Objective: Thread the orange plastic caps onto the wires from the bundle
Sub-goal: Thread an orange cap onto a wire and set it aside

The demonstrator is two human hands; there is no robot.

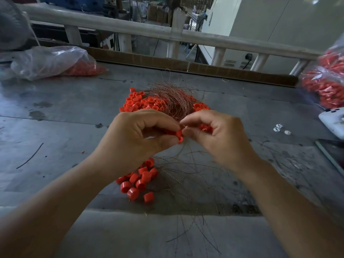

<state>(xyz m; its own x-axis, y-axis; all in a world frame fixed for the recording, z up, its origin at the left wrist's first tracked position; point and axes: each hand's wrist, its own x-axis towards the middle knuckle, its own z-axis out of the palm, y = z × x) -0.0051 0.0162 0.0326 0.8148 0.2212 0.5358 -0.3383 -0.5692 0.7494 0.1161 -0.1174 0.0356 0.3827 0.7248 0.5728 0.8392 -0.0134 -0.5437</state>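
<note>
My left hand (137,133) pinches an orange cap (177,134) between thumb and fingers, above the grey table. My right hand (214,135) meets it fingertip to fingertip and pinches a thin wire at the cap; more orange caps (205,127) show under its curled fingers. Behind both hands lies a tangled bundle of copper-coloured wires (173,97) on a heap of loose orange caps (141,102). A second cluster of caps (138,181) lies below my hands, with loose wires (186,175) trailing toward the table's near edge.
A clear plastic bag with orange caps (55,62) lies at the far left, another bag of caps (327,79) at the far right. A white device (333,120) and small white bits (279,127) sit at the right. A white railing (167,32) runs behind the table (65,112).
</note>
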